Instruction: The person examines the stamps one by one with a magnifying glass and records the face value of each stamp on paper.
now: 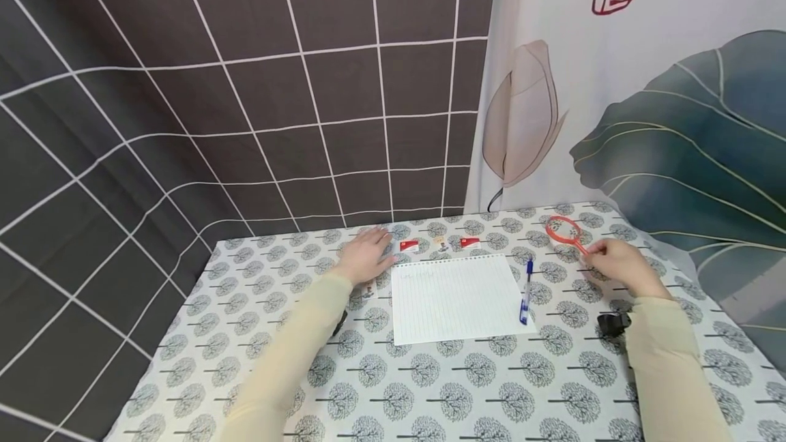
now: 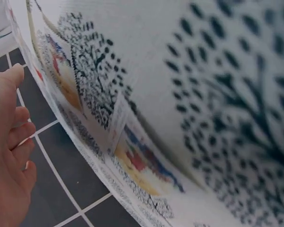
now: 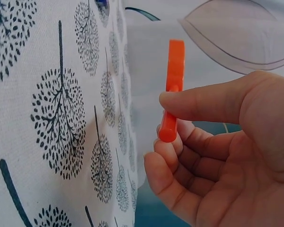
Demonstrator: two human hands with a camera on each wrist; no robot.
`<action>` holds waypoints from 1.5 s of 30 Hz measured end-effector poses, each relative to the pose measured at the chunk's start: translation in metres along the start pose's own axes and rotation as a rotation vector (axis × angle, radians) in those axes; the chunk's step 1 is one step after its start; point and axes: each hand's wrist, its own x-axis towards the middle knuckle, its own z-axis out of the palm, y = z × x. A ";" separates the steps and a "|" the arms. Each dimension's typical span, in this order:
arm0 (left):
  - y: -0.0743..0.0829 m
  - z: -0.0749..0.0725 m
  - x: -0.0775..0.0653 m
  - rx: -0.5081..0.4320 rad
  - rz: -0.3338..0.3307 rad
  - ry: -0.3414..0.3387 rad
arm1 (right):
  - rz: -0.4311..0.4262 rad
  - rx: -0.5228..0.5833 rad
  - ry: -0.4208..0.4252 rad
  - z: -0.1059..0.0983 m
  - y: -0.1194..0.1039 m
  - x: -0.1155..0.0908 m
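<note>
My right hand (image 1: 620, 268) pinches the handle of a red-orange magnifying glass (image 3: 175, 64) between thumb and curled fingers. Its round lens points away from me over the back right of the table in the head view, and the right wrist view sees it edge-on. On the left, my left hand (image 1: 364, 256) lies with fingers extended at the far side of the table, palm down, holding nothing. Under its wrist are small colourful stamp-like papers (image 2: 144, 163), one of them partly covered by the arm in the head view.
A lined notebook sheet (image 1: 454, 302) with faint writing lies mid-table, a blue pen (image 1: 526, 292) along its right edge. Behind it sit two small red-and-white cards (image 1: 409, 245) with a little stamp-like paper (image 1: 441, 244) between them. Curtains hang along the back.
</note>
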 end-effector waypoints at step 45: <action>-0.002 0.029 0.015 -0.275 -0.080 -0.166 | -0.183 0.081 0.021 0.036 -0.063 0.016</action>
